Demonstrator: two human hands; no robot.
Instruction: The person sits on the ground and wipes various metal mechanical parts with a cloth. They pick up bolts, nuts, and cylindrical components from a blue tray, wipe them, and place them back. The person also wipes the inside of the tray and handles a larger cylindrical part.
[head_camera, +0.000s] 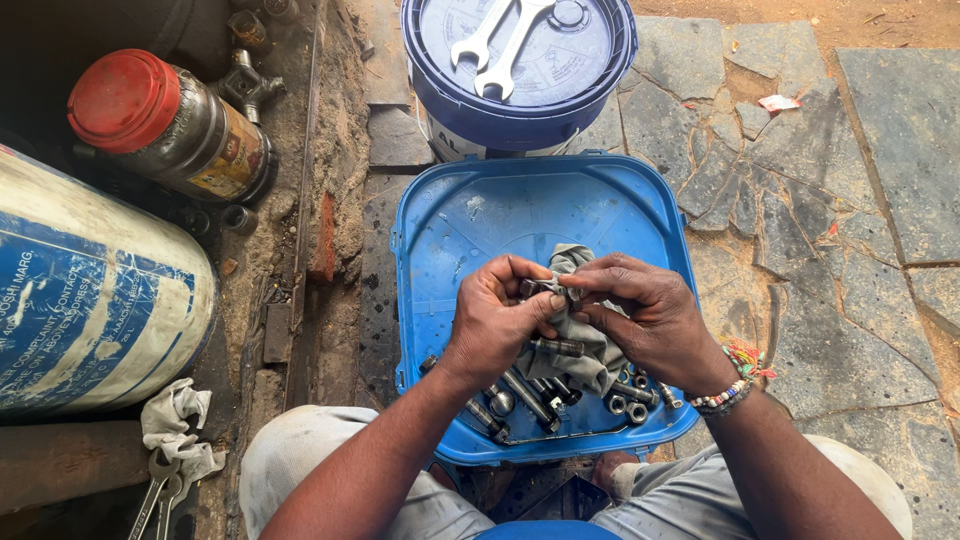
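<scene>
Both hands over blue tray (450, 215): left hand (495, 320) pinched on small bolt (535, 288), right hand (650, 318) clamped on grey rag (575, 345), wiping it. Most loose bolts and nuts (560, 395) at tray's 6 o'clock look unwiped. Two spanners (497, 45) on bucket lid at 12.

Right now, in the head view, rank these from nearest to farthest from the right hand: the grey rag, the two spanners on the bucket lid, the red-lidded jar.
From the right hand:
1. Grey rag: in its fingers, over the blue tray.
2. Two spanners: straight ahead, on the bucket lid.
3. Red-lidded jar: far left, lying on its side.
</scene>
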